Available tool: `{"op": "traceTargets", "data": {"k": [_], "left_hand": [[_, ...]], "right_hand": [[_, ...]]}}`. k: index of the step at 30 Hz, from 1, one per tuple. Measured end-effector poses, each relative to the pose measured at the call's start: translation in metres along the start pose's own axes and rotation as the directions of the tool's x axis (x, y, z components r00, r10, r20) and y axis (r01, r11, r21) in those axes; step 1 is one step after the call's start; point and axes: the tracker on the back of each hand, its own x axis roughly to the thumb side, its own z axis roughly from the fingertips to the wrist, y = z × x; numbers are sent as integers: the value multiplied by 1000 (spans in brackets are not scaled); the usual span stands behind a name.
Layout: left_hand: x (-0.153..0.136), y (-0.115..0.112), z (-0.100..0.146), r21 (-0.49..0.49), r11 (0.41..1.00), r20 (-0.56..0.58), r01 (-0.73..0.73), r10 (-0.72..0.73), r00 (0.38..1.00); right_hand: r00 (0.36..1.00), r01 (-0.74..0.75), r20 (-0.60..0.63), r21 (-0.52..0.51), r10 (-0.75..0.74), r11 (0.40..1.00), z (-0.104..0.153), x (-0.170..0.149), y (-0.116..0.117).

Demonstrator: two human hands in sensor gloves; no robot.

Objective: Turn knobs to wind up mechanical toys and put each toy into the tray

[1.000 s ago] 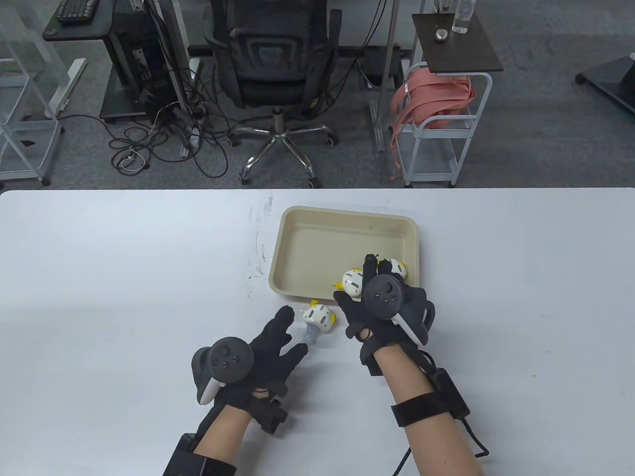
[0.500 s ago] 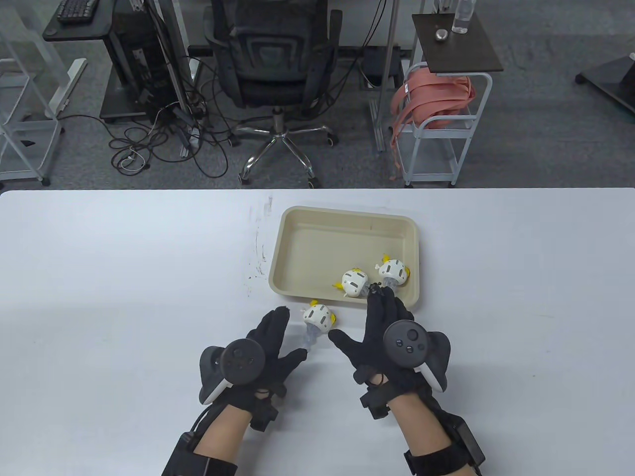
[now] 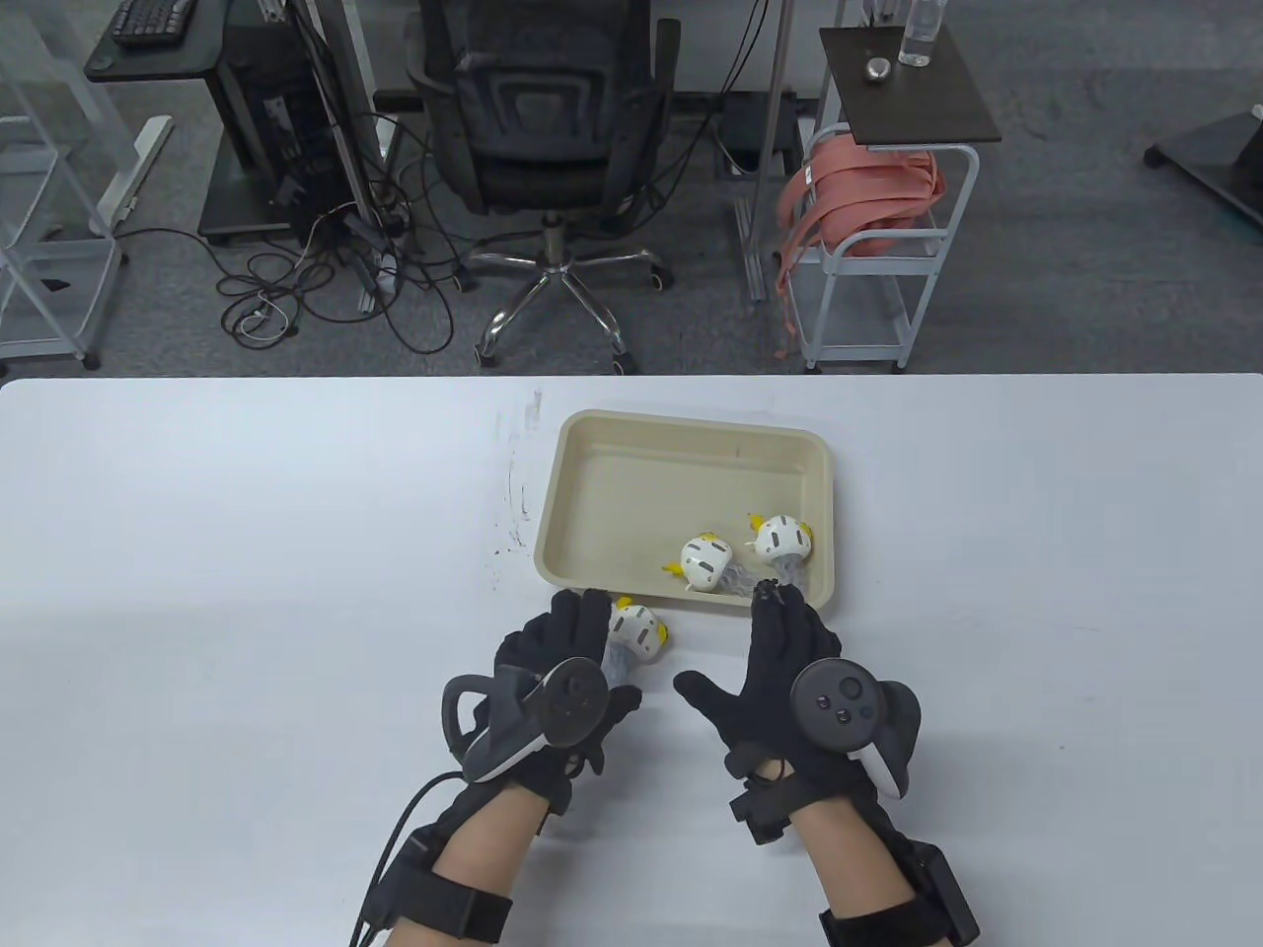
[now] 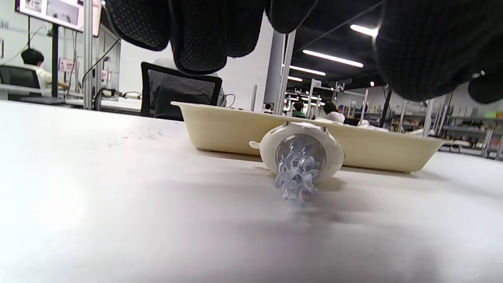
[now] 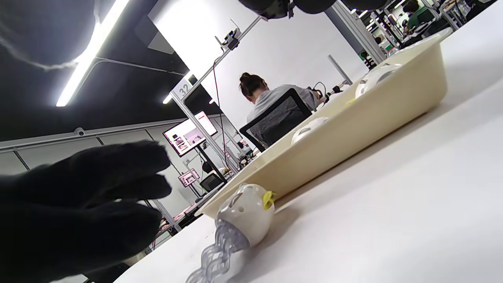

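A cream tray holds two white-and-yellow wind-up jellyfish toys, one left of the other, both near its front right corner. A third toy lies on its side on the table just in front of the tray, its clear tentacles pointing toward me. My left hand hovers at that toy's left side with the fingers spread above it, holding nothing. My right hand lies flat and open, its fingertips at the tray's near rim. The right wrist view shows the loose toy beside the tray wall.
The white table stretches wide on both sides of the tray. Beyond its far edge stand an office chair, a small cart with pink cloth, and tangled cables on the floor.
My right hand drew back out of the tray, leaving the second toy inside. My left hand moved forward and right, turning onto its side next to the loose toy.
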Motion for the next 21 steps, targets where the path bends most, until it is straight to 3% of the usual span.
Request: {"op": "traceTargets", "data": {"k": [10, 15, 21], "left_hand": [[32, -19, -30, -73, 991, -20, 111, -112, 993], [34, -32, -37, -138, 982, -53, 132, -140, 989], [35, -36, -40, -148, 979, -54, 141, -150, 987]], "right_hand": [[999, 33, 11, 21, -33, 999, 1, -6, 3], [998, 63, -8, 36, -62, 997, 1, -10, 5], [996, 86, -13, 29, -86, 996, 2, -12, 4]]}}
